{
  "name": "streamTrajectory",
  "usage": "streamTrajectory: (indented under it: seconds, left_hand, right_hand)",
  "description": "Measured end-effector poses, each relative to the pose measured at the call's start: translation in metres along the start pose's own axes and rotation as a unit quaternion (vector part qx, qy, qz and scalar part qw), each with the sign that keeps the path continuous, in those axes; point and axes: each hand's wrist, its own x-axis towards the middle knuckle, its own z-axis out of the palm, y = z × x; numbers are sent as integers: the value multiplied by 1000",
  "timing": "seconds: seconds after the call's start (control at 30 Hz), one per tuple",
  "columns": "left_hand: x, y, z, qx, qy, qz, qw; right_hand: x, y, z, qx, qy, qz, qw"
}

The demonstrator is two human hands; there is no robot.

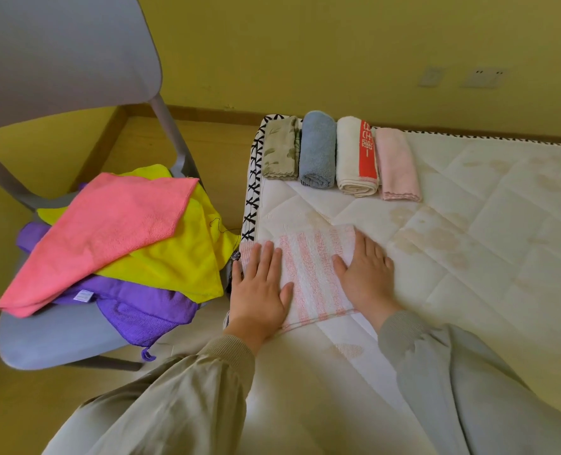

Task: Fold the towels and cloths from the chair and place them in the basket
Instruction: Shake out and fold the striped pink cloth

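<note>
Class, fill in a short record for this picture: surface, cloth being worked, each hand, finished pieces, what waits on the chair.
surface: quilted mattress
cloth being worked: striped cloth, flat near the mattress edge
left hand: flat on the striped cloth
right hand: flat on the striped cloth
finished: row of four, green towel, blue towel, white towel, pale pink towel
chair: coral cloth, yellow cloth, purple cloth, unfolded
basket: not in view
</note>
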Motion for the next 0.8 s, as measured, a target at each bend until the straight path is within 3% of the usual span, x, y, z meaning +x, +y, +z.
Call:
streamTrajectory:
  seconds: [0.07, 0.17, 0.23, 0.43, 0.8]
  left_hand:
    - [-5, 0, -2, 6, -11, 1, 1000]
    - [-10, 4, -10, 15, -22, -6, 1000]
    - [-13, 9, -16, 10, -28, -13, 999]
    - [-24, 30, -22, 4, -67, 61, 996]
    - [-38, 15, -20, -68, -75, 70, 992]
  right_hand:
    - [1, -1, -8, 37, 9, 55, 998]
    - [6, -4, -25, 209, -74, 144, 964]
    - [9, -2, -36, 255, -106, 157, 948]
    - [10, 11, -77, 171, -4, 136, 976]
    - [-22, -25, -89, 132, 11, 15, 991]
